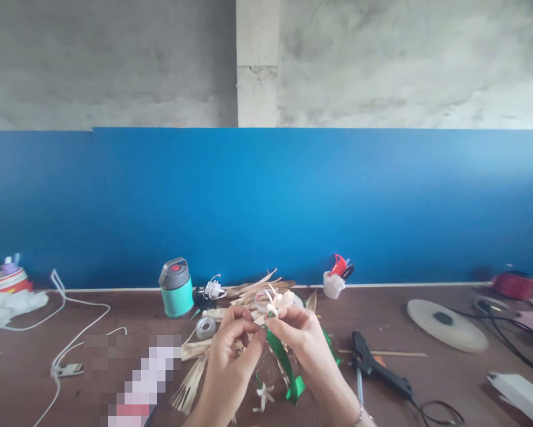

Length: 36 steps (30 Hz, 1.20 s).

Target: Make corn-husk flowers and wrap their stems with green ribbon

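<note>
In front of me, my left hand [235,353] and my right hand [300,338] meet with their fingertips pressed close together. The right thumb and fingers pinch a small cream flower [274,305] of husk-like petals just under its head. A green ribbon [281,353] hangs from between the fingertips, and the left thumb and forefinger pinch its upper end at the flower's base. Below the hands a second small pale flower [263,396] lies on the table. Dry husk strips [193,376] spread beside and behind my left hand.
Clear tape [205,327] and a teal flask [176,290] stand left of the hands. Right are a black glue gun [380,367] with its cord, a thin wooden stick [400,354], a round lid [453,332] and a white cup [333,286] of tools. White cables [77,341] lie left.
</note>
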Tool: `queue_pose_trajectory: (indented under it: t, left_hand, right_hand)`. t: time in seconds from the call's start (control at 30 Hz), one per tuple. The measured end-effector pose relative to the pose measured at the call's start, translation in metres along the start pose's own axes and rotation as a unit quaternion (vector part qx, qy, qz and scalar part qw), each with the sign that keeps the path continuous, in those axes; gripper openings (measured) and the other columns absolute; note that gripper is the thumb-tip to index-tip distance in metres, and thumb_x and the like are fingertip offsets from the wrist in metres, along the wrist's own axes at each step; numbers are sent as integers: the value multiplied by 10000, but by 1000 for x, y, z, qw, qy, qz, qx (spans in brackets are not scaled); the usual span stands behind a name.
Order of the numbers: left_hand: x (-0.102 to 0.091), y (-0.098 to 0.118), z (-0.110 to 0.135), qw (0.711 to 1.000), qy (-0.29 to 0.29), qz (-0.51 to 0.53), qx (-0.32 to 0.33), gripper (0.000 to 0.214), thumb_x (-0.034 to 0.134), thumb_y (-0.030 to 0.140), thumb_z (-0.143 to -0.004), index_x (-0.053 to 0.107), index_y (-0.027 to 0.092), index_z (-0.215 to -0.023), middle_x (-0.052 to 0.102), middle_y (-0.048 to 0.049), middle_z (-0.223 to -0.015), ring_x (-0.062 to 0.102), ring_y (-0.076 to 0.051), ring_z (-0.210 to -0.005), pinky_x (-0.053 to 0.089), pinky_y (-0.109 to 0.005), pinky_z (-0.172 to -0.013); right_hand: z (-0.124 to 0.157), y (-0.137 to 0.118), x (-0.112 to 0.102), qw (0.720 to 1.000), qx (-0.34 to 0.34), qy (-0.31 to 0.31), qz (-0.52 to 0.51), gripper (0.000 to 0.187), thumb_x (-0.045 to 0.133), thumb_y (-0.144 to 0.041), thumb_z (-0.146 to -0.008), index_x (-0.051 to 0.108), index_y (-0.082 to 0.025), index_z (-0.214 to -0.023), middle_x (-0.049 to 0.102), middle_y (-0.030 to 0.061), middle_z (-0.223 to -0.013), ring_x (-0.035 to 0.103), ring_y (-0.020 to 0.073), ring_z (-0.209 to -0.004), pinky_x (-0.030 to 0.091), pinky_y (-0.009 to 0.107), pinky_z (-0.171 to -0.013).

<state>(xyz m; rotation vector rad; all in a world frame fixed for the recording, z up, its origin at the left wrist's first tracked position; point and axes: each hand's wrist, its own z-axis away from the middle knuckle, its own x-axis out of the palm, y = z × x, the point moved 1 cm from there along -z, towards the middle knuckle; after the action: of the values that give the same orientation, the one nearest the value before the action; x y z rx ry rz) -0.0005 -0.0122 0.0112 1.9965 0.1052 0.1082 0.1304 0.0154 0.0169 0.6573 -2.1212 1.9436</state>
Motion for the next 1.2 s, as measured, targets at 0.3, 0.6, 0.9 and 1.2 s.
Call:
queue_pose_trajectory:
  t: [0.3, 0.6, 0.9, 1.2]
  left_hand:
    - [0, 0, -3, 990, -45, 83, -105, 326, 668, 453, -762, 628, 173, -601, 504, -13, -851, 440, -133, -642, 341, -252, -580]
    - [2, -8, -7, 951, -63, 222, -207, 312, 795, 392, -667, 625, 152, -565, 547, 16, -666, 430, -101, -575, 304, -225, -550]
    - [3, -4, -6, 878, -162, 357, -274, 229, 760, 298, -739, 657, 143, -605, 543, 9, -600, 489, -122, -592, 396, -261, -629]
    - [3, -14, -4, 890, -141, 335, -276, 218, 816, 304, -657, 674, 147, -607, 622, -25, -628, 574, -169, -646, 410, -280, -634]
  right_hand:
    - [0, -5, 3, 1000, 1, 0, -27, 302, 865, -307, -550, 609, -148, -567, 642, 8, -611, 516, 107, -543, 402, 214, -547]
    - [-1, -3, 1, 999, 21, -9, -26, 288, 875, -299, -531, 624, -160, -561, 625, -7, -581, 504, 115, -535, 403, 227, -536]
    - [-1, -4, -1, 998, 41, -39, -25, 257, 872, -276, -540, 655, -141, -566, 657, 9, -595, 526, 114, -544, 410, 232, -557]
    - [3, -13, 7, 997, 45, -61, -15, 263, 870, -305, -533, 652, -158, -530, 657, 15, -540, 553, 124, -509, 433, 237, -540]
